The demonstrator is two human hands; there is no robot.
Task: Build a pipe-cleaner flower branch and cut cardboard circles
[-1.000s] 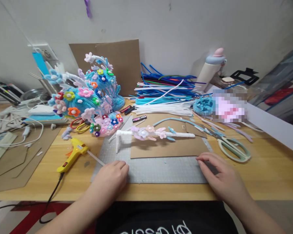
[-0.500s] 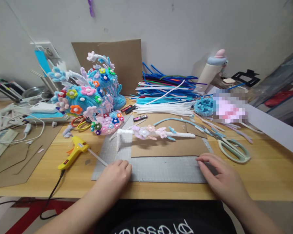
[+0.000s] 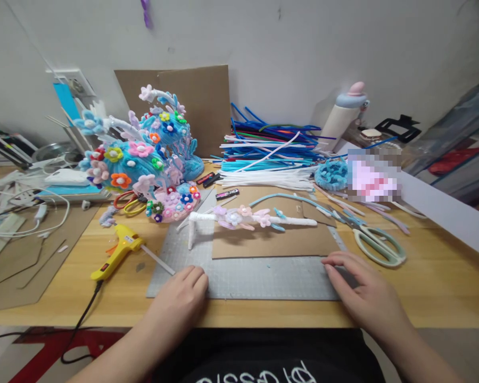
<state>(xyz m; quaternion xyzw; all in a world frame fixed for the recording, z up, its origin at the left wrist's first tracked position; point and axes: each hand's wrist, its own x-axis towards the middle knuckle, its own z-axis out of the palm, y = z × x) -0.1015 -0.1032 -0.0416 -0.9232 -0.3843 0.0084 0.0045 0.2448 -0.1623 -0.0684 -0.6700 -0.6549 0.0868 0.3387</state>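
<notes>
My left hand rests on the front left of the grey cutting mat, its fingers curled under, with no object visible in it. Just beyond it ends the white glue stick of a yellow glue gun. At the mat's right edge lies my right hand, thumb and fingers loosely bent and apart, holding nothing. Between and beyond both hands, a white fuzzy-wrapped branch with pastel pipe-cleaner flowers lies over a piece of cardboard. Neither hand touches it.
Pipe-cleaner flower ornaments stand at the back left. Behind the cardboard lies a pile of pipe cleaners. Scissors lie on the right, near a blue fuzzy coil. A white bottle leans by the wall. The glue gun's black cord hangs over the front edge.
My left hand has slid slightly left and toward me. The right hand stays in place. The whole view has shifted a little, and the objects lie as before.
</notes>
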